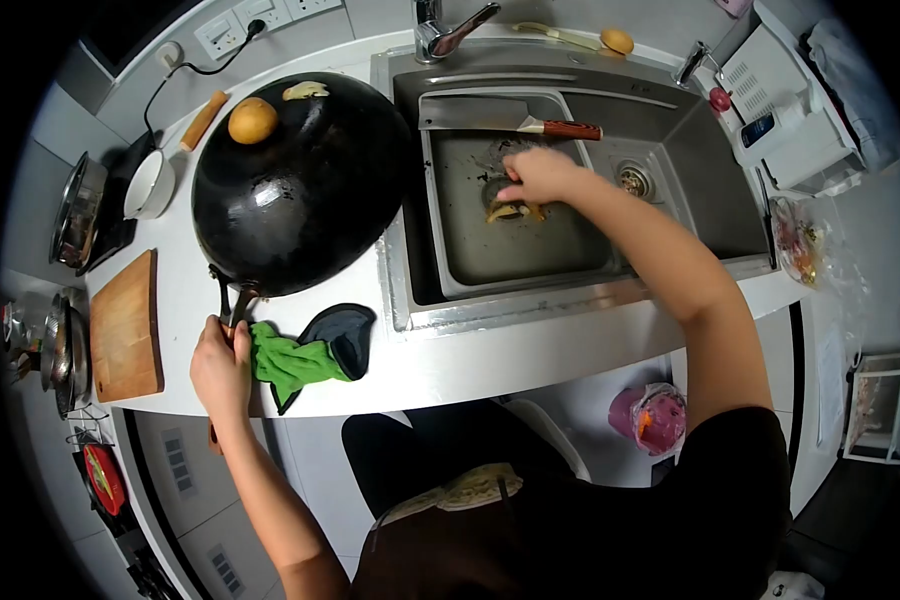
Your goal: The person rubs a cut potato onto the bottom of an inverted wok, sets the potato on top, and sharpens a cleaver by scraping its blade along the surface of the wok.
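My left hand [220, 368] is clasping the wok handle [240, 304]; my right hand [544, 175] is reaching to scraps [508, 212] in the basin [530, 283], its grip too unclear to tell. Moving on is probably calling for care beside the cleaver [490, 115].

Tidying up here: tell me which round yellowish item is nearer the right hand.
The round yellowish item behind the sink; the other, at the black wok, lies farther away.

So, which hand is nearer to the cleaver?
Right. The right hand is over the basin, just below the cleaver in the picture; the left hand is farther off, at the wok handle.
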The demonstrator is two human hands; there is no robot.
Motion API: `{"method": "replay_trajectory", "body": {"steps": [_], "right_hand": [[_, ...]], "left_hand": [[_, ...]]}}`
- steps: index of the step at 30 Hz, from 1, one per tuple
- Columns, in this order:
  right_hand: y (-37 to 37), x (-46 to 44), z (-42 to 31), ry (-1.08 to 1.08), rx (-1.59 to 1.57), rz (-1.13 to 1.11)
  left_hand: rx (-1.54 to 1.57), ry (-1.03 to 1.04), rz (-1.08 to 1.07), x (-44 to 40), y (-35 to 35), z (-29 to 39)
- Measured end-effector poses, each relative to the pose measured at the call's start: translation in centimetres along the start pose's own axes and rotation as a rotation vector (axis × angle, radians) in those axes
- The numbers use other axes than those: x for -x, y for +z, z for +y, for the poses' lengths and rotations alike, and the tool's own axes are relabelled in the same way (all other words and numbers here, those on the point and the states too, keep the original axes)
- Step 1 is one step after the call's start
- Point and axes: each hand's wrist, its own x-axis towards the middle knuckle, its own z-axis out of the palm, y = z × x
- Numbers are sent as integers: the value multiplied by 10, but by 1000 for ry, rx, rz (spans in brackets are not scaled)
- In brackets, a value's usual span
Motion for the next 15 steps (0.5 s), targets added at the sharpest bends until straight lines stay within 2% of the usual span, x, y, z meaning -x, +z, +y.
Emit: {"method": "replay_trajectory", "body": {"steps": [2, 7, 9, 13, 15], "right_hand": [[29, -8, 10, -29, -27, -87], [47, -15, -1, -43, -38, -170], [55, -18, -1, -141, -53, -155], [64, -19, 8, -163, -20, -84], [72, -25, 18, -302, -53, 68]], "left_hand": [[6, 3, -2, 0, 1, -1], [0, 1, -2, 0, 0, -2], [12, 14, -5, 0, -1, 0], [14, 6, -12, 0, 0, -1], [7, 25, 7, 0, 0, -1]]}}
